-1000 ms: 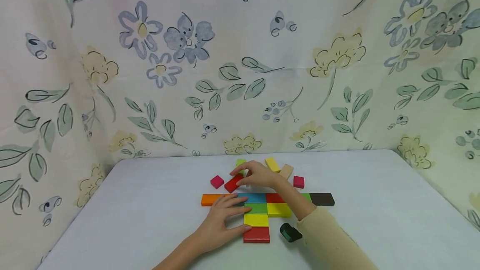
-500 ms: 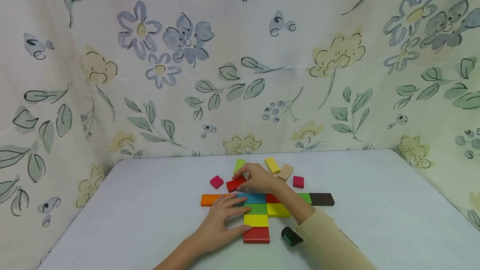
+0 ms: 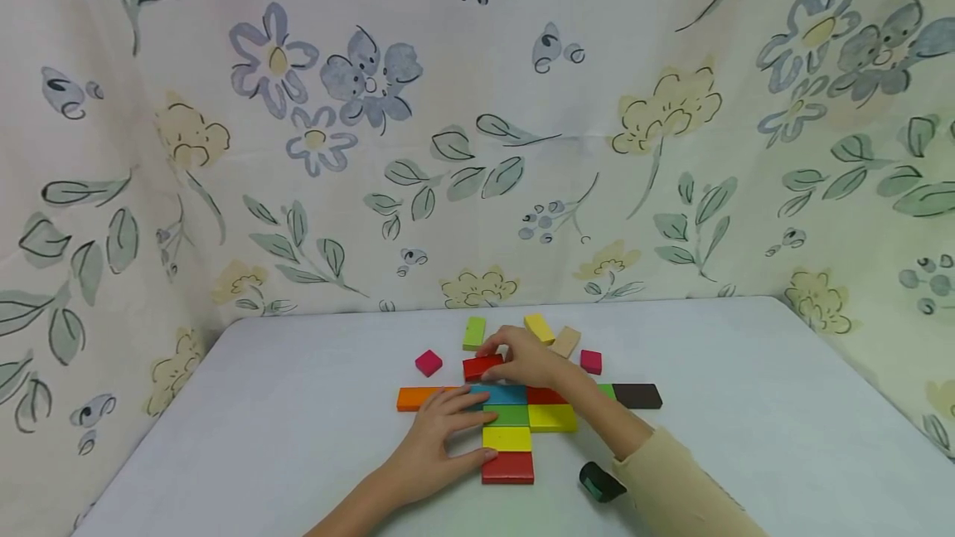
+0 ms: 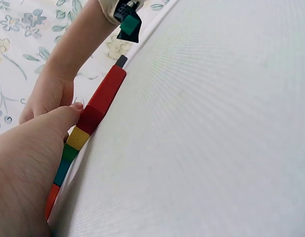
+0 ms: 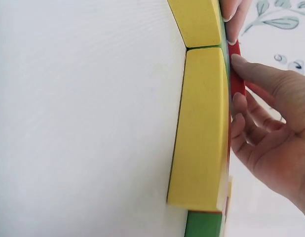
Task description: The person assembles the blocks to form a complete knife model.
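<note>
My right hand (image 3: 531,361) pinches a red wooden block (image 3: 477,369) just behind a flat row of coloured blocks. In the right wrist view the thumb lies along that red block (image 5: 236,79). My left hand (image 3: 436,436) rests with spread fingers at the left side of the arrangement, its thumb touching the front red block (image 3: 509,468). The row holds an orange block (image 3: 414,398), a blue block (image 3: 501,394), a red one partly behind the right arm and a dark block (image 3: 637,395). Green (image 3: 509,415) and yellow (image 3: 507,438) blocks run toward the front.
Loose behind the row lie a lime block (image 3: 473,333), a yellow block (image 3: 539,327), a beige block (image 3: 566,341) and two pink blocks, one left (image 3: 429,363), one right (image 3: 591,361). A dark wrist device (image 3: 600,482) sits by the right sleeve. Floral cloth (image 3: 477,189) hangs behind the table.
My right hand has shifted slightly right with the red block, which has turned from slanted to nearly parallel with the row. The left hand stays in place.
</note>
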Tool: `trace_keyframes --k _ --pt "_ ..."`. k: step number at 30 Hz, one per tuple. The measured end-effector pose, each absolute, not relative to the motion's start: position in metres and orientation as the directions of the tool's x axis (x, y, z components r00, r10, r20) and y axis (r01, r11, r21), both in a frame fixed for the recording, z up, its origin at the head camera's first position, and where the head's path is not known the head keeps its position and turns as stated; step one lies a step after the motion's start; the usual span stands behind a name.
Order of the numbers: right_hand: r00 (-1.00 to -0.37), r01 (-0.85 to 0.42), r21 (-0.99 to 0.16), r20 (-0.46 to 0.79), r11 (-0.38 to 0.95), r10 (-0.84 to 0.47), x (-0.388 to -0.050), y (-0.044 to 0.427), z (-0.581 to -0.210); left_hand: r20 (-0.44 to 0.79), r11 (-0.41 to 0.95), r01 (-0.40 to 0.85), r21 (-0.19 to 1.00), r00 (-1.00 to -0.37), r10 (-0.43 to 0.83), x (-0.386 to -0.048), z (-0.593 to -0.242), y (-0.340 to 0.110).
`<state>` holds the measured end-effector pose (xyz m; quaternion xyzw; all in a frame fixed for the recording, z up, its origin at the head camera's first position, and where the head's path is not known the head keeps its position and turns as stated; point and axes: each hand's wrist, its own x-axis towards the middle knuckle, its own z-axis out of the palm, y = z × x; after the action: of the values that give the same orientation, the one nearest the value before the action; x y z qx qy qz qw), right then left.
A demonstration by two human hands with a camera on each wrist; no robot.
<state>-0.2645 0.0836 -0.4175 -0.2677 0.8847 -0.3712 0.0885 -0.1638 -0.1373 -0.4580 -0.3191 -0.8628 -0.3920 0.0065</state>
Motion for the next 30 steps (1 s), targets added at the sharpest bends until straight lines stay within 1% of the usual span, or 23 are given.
trace_keyframes --k 10,22,30 --pt "-0.857 -0.432 -0.706 0.129 0.56 -0.499 -0.244 0.103 -0.408 0.267 0.492 0.557 0.669 -0.798 0.541 -0.162 -0.455 -0.137" --pt "-0.905 -0.375 -0.714 0.143 0.591 -0.401 -0.22 0.127 -0.405 0.26 0.494 0.553 0.671 -0.799 0.542 -0.162 -0.455 -0.137" --pt "-0.909 -0.372 -0.719 0.154 0.587 -0.386 -0.193 0.14 -0.398 0.262 0.506 0.553 0.662 -0.803 0.536 -0.163 -0.458 -0.138"
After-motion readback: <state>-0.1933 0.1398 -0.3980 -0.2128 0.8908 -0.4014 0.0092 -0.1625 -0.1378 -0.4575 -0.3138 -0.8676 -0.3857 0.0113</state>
